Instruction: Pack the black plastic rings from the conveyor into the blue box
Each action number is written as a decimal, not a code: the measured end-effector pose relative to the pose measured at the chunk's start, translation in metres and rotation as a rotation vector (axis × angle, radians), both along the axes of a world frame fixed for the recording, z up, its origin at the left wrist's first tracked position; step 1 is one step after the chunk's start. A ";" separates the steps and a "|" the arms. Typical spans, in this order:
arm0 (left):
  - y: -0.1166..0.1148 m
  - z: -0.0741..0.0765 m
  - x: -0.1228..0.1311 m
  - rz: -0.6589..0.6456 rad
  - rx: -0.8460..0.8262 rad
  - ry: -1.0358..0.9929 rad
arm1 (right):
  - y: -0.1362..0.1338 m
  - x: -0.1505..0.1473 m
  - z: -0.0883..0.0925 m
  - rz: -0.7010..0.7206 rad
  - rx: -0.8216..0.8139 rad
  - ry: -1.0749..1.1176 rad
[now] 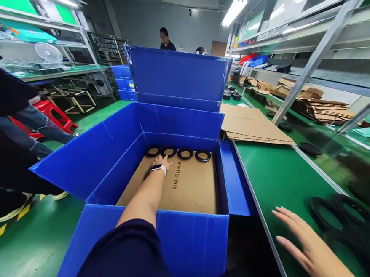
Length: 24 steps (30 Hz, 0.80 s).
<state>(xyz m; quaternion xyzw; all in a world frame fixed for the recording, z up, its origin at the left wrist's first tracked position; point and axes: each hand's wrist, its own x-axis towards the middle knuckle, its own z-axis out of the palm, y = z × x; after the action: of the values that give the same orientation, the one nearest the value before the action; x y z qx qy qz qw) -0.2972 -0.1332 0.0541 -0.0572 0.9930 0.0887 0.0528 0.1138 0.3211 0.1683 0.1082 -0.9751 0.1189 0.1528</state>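
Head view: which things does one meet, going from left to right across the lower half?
Red stool → blue box → left hand → cardboard sheets → right hand → black rings.

Left hand [161,161] stretches forward at frame centre, arm extended, fingers down; right hand [306,242] hovers open, fingers spread, lower right.

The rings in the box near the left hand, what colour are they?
The rings are black, on a brown cardboard sheet; seen in the head view.

Flat cardboard sheets [253,125], red stool [50,110], white fan [48,52]
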 end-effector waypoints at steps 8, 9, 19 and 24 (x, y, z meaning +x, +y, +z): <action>-0.016 -0.024 -0.076 0.065 -0.013 -0.036 | -0.022 -0.034 -0.029 0.030 0.161 -0.031; -0.016 -0.027 -0.082 0.073 -0.015 -0.044 | -0.022 -0.033 -0.027 0.025 0.161 -0.037; -0.015 -0.042 -0.081 0.050 -0.048 0.001 | -0.033 -0.035 -0.015 -0.032 0.104 -0.110; 0.013 -0.038 -0.052 -0.136 -0.016 -0.001 | -0.032 -0.034 -0.015 -0.033 0.094 -0.103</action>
<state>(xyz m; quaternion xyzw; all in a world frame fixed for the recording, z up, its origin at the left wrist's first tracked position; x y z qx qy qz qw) -0.3488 -0.1202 0.0158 0.0099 0.9953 0.0770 0.0585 0.0796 0.2894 0.1534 0.0930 -0.9878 0.0759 0.0990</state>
